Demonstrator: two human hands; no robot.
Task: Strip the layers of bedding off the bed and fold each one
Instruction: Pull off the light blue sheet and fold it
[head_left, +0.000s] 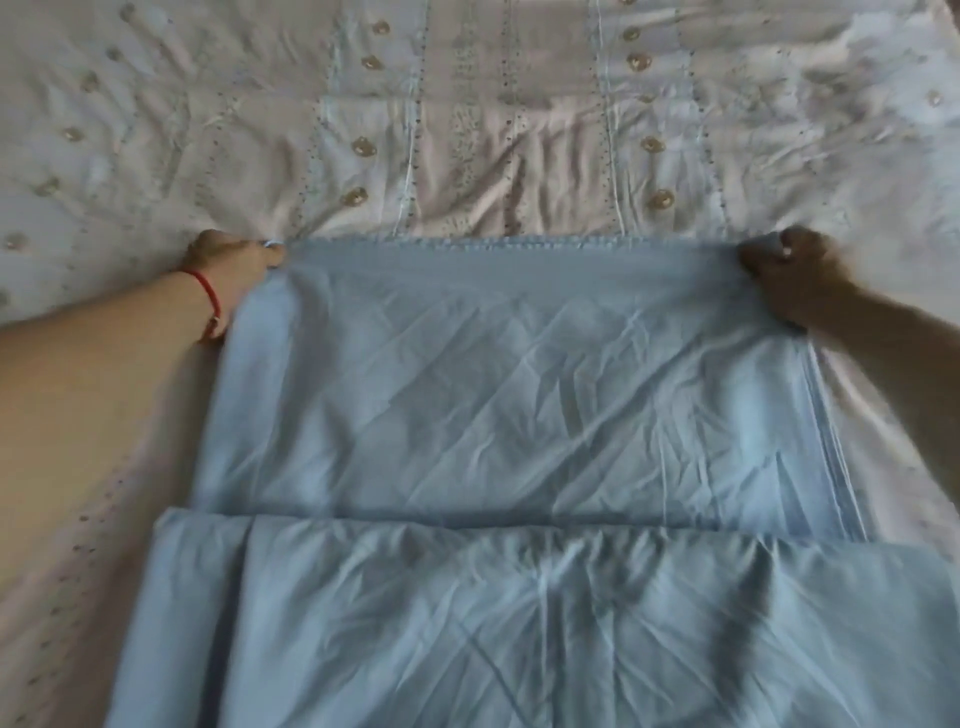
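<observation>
Two hands are working in the head view: the left hand and right hand are each pinching a far corner of the blue sheet, which is lying partly folded over the embroidered cover. For a tidy fold, both corners should be travelling evenly, edges lining up.

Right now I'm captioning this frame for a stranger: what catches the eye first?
A wrinkled pale blue cotton sheet fills the centre, folded over itself. Both hands pinch its far corners: left hand with a red string bracelet, right hand. Behind lies a pinkish embroidered bedspread.
</observation>
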